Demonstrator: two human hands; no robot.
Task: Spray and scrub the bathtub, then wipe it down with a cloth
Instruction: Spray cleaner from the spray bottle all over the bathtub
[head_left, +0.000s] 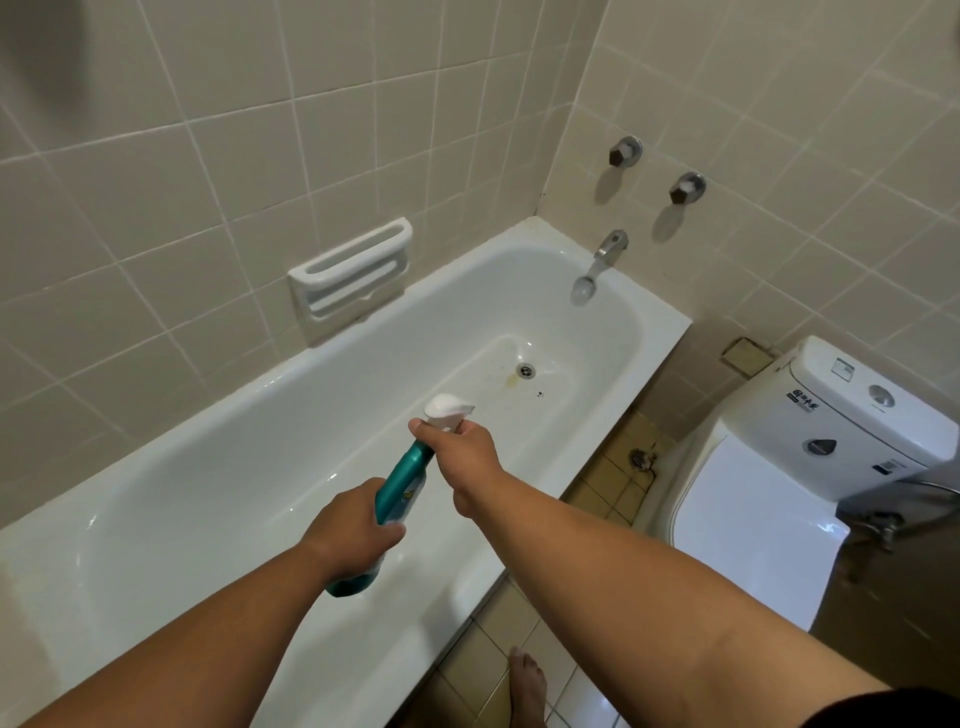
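Left hand (349, 530) grips spray bottle (400, 493) body, right hand (465, 449) clamps trigger neck, above bathtub (670, 325). Stains near drain (525, 370); scrubbing, wiping outstanding.

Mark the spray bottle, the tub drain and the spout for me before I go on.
spray bottle (397, 486): head view, on its teal body.
tub drain (525, 370): head view, on the metal grate.
spout (597, 267): head view, on its chrome neck.

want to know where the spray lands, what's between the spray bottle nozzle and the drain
In the head view, nothing stands between the spray bottle and the drain: just bare bathtub floor with a yellowish stain near the drain.
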